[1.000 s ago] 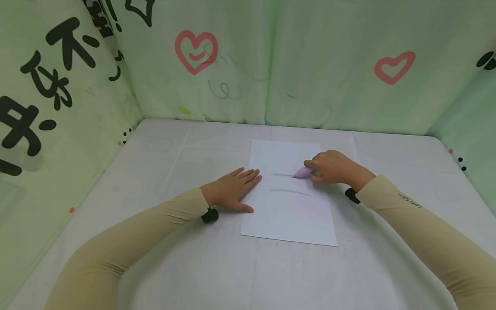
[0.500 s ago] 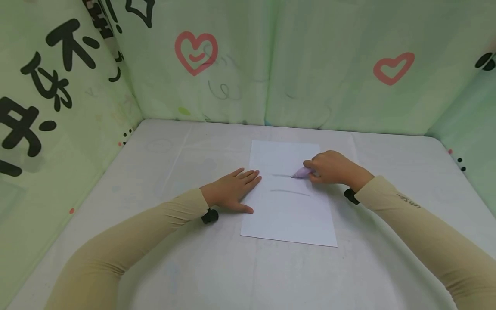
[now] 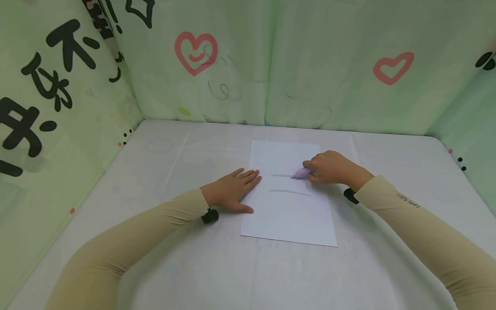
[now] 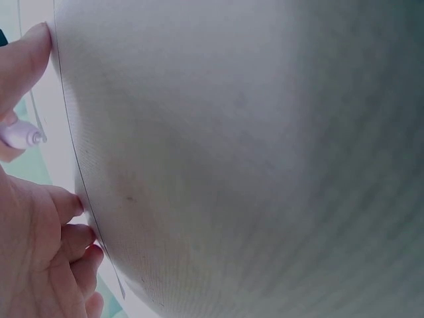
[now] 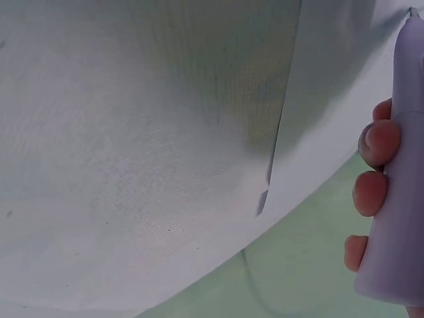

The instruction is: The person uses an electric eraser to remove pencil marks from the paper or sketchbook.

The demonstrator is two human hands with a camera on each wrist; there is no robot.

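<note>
A white sheet of paper [image 3: 288,206] lies on the table, with two short grey lines drawn across its upper half. My right hand [image 3: 329,167] grips a pale purple pen-like tool [image 3: 301,173] with its tip on the right end of the upper line. The right wrist view shows that purple tool [image 5: 401,199] with fingers [image 5: 371,192] curled round it, beside the paper's edge [image 5: 311,152]. My left hand [image 3: 232,189] lies flat, fingers straight, pressing the paper's left edge. In the left wrist view the left fingers [image 4: 69,228] touch the paper's edge [image 4: 69,152].
The table [image 3: 162,172] is covered in white cloth. Green fabric walls [image 3: 310,64] with red hearts and black characters close in the back and both sides. Bare cloth lies in front of the paper and to both sides.
</note>
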